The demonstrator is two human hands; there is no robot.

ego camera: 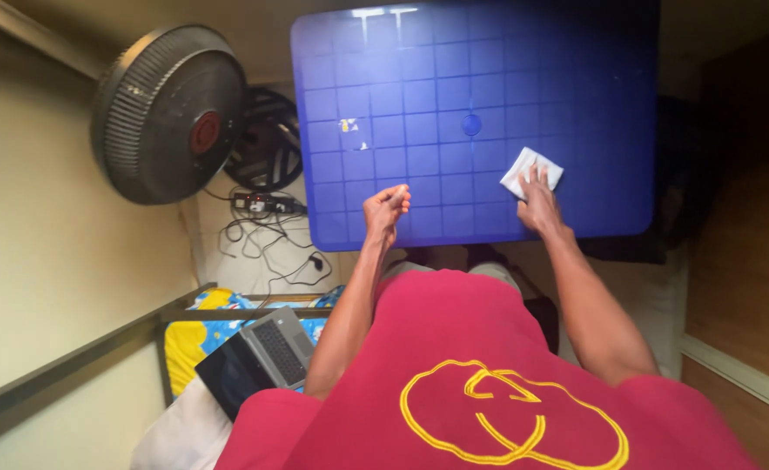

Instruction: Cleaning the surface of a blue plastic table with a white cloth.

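From the head view I recorded the blue square-gridded plastic table (454,78) filling the upper centre of the frame. The right hand (539,202) lay flat on a folded white cloth (530,169) right of centre, near the table's lower right corner. Its fingers (537,177) were extended and pressed on the cloth's lower part; they were not curled around it, so I logged an open palm-down contact rather than a grasp. The rest of the cloth projected beyond the fingertips toward the upper part of the frame.

The left hand (387,205) hovered at the table's lower edge, centre frame, well apart from the cloth. It was curled into a loose fist; I could not tell whether it enclosed anything.

Small white scraps (353,130) lay on the table left of centre. A round grey fan with a red hub (169,113) stood at the upper left, with a tangle of black cables (262,231) below it. An open grey laptop (258,355) sat at the lower left.
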